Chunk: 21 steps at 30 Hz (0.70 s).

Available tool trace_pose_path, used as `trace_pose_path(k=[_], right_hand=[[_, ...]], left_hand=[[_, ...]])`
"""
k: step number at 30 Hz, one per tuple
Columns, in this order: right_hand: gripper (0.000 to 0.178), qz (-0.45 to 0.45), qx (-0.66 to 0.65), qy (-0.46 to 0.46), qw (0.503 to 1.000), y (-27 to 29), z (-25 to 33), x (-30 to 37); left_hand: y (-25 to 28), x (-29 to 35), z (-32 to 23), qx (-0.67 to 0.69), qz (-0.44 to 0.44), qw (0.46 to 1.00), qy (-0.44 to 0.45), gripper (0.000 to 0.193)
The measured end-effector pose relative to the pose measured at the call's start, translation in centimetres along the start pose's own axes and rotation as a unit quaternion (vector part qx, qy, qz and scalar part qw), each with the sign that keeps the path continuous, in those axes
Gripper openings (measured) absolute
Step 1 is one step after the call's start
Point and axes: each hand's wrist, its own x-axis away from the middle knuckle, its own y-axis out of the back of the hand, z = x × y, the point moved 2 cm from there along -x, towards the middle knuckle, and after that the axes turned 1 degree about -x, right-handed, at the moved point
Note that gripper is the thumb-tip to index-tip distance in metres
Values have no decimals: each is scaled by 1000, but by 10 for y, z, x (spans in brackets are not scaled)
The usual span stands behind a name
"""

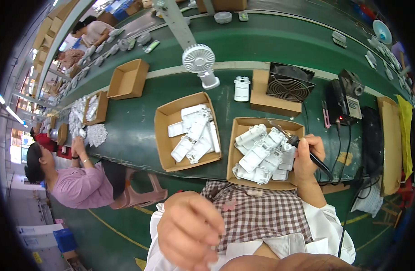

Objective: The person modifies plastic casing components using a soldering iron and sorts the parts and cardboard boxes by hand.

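My right hand [308,158] grips the dark handle of a soldering iron [319,165]. The iron's metal tip points up and left, over the far right part of a cardboard box [232,169] full of white plastic housings [257,154]. My left hand [189,230] is raised close to the camera, away from the table and slightly blurred. Its fingers are curled in, and whatever lies inside them, if anything, is hidden. Left of the first box, a second cardboard box [162,149] holds more white housings [196,131].
A single white housing [242,88], a small white fan [198,58] and a black fan [291,82] on a cardboard box [261,101] stand beyond. Pink-handled tweezers [326,114] lie beside a black soldering station [343,101] with cables. A co-worker [81,183] sits at left.
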Motion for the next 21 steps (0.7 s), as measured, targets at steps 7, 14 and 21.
trace_pose_path(k=[7,14,21], right_hand=[[13,10,-8,15,1000,-7,3,-2],[13,11,-3,9,1000,-8,2,-2],[12,13,-7,6,1000,-7,1,-2]], left_hand=[[-10,-12,-22,30,48,995,88,12],[-5,-4,-22,22,52,998,32,18],[-5,-5,-24,20,58,997,41,21]])
